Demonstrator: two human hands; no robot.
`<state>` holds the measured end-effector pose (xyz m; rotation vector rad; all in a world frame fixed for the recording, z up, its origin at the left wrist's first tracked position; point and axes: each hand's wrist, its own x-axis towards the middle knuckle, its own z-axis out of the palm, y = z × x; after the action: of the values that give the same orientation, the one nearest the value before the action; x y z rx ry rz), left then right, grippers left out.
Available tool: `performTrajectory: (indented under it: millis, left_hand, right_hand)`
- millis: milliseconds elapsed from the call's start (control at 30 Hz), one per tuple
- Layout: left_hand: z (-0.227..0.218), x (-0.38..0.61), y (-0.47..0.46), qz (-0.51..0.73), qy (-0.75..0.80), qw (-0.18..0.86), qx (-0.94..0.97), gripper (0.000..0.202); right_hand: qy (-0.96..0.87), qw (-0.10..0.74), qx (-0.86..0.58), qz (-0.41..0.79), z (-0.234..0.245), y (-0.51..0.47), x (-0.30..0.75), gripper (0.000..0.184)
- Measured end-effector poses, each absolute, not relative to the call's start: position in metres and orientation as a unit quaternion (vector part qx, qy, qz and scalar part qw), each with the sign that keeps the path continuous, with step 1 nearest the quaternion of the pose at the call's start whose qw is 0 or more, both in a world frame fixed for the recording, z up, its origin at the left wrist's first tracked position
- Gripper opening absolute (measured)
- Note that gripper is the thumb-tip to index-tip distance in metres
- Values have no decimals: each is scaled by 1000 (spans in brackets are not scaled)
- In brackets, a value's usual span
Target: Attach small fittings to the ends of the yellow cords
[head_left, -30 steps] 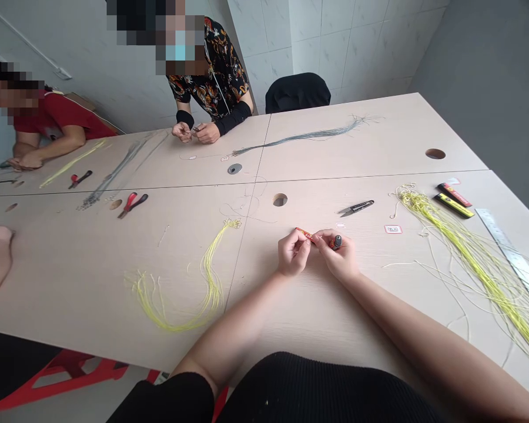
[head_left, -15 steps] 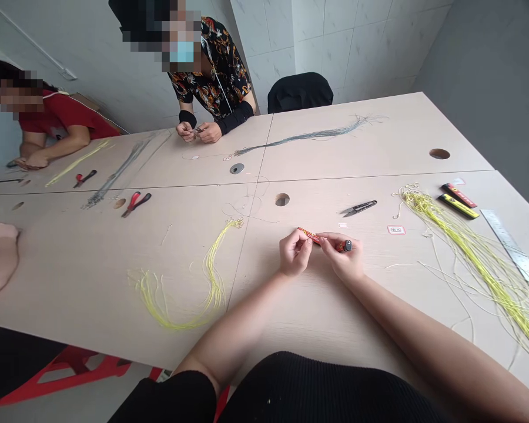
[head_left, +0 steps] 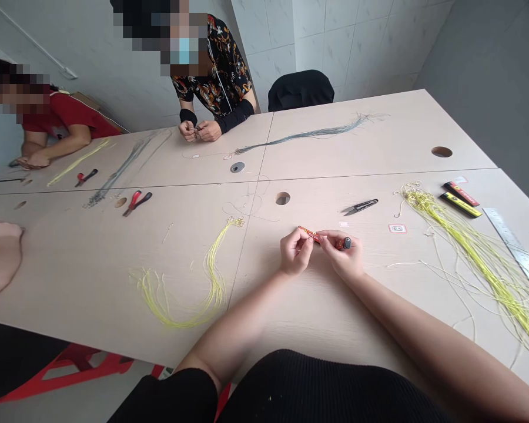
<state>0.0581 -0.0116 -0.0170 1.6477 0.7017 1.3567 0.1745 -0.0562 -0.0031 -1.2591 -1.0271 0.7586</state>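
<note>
My left hand and my right hand hover just above the pale wood-grain table, fingertips close together. Between them both grip a slim red-and-yellow stick with a dark cap at its right end. My right fingers partly hide the stick's middle, and I cannot tell exactly what it is. To the right lies a loose bundle of yellow cords. Nearer my left hand, a second yellow bundle curves across the table.
Black-handled thread snips, a small paper tag, red and yellow packets and a steel ruler lie right. Red-handled pliers and grey cords lie farther off. Co-workers' hands work across the table.
The view has drifted slightly, so the table sits a little further right in the picture. My hands still hold the stick, its dark cap now slightly further right.
</note>
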Motion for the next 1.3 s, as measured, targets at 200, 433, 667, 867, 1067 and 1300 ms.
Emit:
performTrajectory:
  millis: [200, 433, 667, 867, 1067, 1300]
  left_hand:
    - [-18, 58, -12, 534, 294, 438, 661, 42]
    - [-18, 58, -12, 531, 290, 425, 673, 43]
    - [-12, 59, -14, 532, 269, 411, 690, 40]
    - [-12, 60, -14, 532, 273, 394, 698, 38]
    - [-15, 60, -14, 543, 255, 373, 708, 31]
    - [-20, 59, -14, 547, 279, 357, 704, 26]
  right_hand:
    - [-444, 613, -554, 346, -4, -55, 174, 35]
    - [-453, 612, -552, 339, -2, -54, 173, 35]
    - [-449, 620, -540, 351, -8, -54, 172, 30]
    - [-450, 623, -529, 361, -11, -54, 172, 28]
    - [-456, 630, -518, 357, -13, -54, 172, 27]
    - [-440, 648, -506, 361, -19, -52, 172, 31]
